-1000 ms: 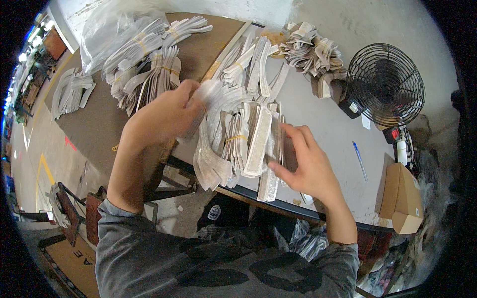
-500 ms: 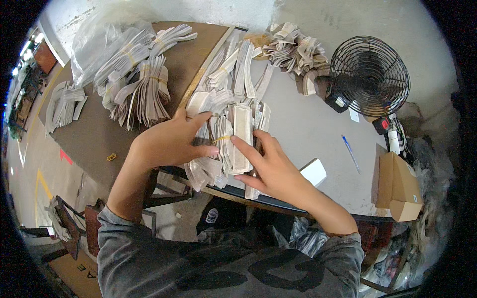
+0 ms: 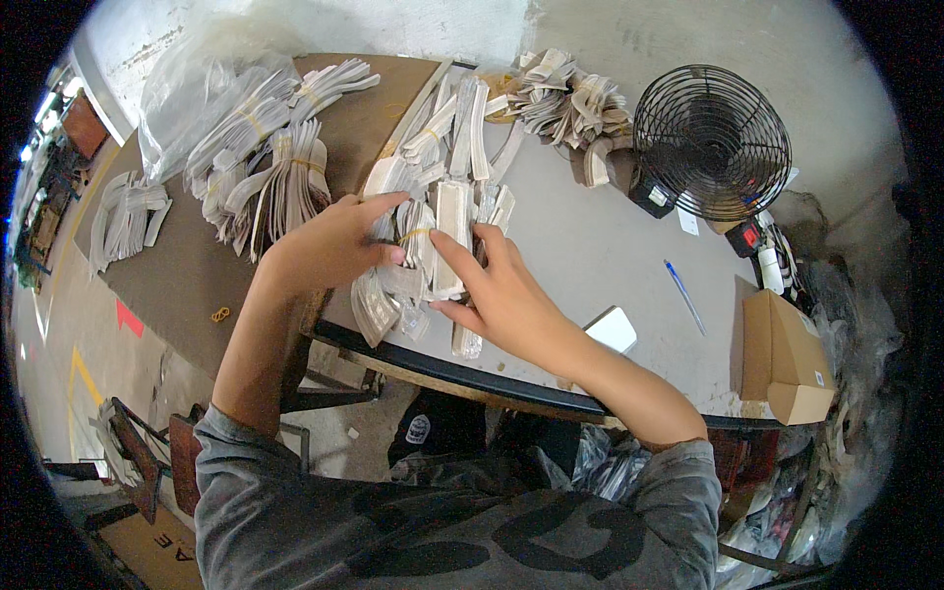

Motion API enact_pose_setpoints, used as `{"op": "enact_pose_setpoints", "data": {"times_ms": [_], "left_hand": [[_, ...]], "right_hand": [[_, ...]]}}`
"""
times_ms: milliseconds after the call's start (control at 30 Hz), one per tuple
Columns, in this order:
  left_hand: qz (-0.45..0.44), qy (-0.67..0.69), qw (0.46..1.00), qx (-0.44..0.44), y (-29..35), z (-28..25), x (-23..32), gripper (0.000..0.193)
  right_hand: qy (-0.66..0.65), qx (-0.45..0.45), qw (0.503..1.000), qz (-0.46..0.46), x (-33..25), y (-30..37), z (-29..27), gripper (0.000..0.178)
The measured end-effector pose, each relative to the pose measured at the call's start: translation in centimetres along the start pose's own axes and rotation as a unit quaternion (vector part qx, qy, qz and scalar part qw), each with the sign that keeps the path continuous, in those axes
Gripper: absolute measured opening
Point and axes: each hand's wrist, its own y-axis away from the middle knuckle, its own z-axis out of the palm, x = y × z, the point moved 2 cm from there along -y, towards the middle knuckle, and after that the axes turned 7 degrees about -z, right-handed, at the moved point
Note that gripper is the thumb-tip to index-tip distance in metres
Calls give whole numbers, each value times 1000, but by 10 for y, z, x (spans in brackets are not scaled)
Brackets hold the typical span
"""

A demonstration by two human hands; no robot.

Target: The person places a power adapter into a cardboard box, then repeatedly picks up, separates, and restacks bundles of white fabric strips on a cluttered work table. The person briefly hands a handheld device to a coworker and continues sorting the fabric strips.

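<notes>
Both my hands rest around a loose pile of pale, flat strips on the grey table. My left hand (image 3: 329, 239) is at the pile's left side, thumb and forefinger apart, beside a small bundle (image 3: 415, 228) with a yellow rubber band around it. My right hand (image 3: 506, 285) reaches in from the right with its fingers spread. Its forefinger touches a neat stack of whitish strips (image 3: 450, 221) right of the banded bundle. Thinner strips (image 3: 466, 339) stick out below this stack toward the near table edge. More strips (image 3: 470, 128) lie just beyond my hands.
Banded bundles (image 3: 295, 172) and a clear plastic bag (image 3: 206, 98) lie on the brown table at left. A heap of strips (image 3: 575, 108) and a black fan (image 3: 712, 143) stand at the back. Rightward are a white device (image 3: 612, 329), blue pen (image 3: 683, 295) and cardboard box (image 3: 782, 354).
Both hands and the strips beneath them have shifted a little away from me, farther in from the near table edge. The view has also moved slightly.
</notes>
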Motion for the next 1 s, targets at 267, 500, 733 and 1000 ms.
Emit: {"op": "enact_pose_setpoints", "data": {"times_ms": [267,500,733,1000], "left_hand": [[86,-57,976,190,8,-4,-8,62],[-6,-207,868,451,1,-95,-76,63],[-296,-238,849,368,-22,-140,-171,109],[-318,-219,808,445,9,-141,-102,92]], "right_hand": [[-40,-35,999,9,3,-8,-10,83],[9,-45,995,90,-19,54,-66,76],[23,-65,993,100,-27,126,-80,35],[55,43,988,135,26,171,-109,16]]}}
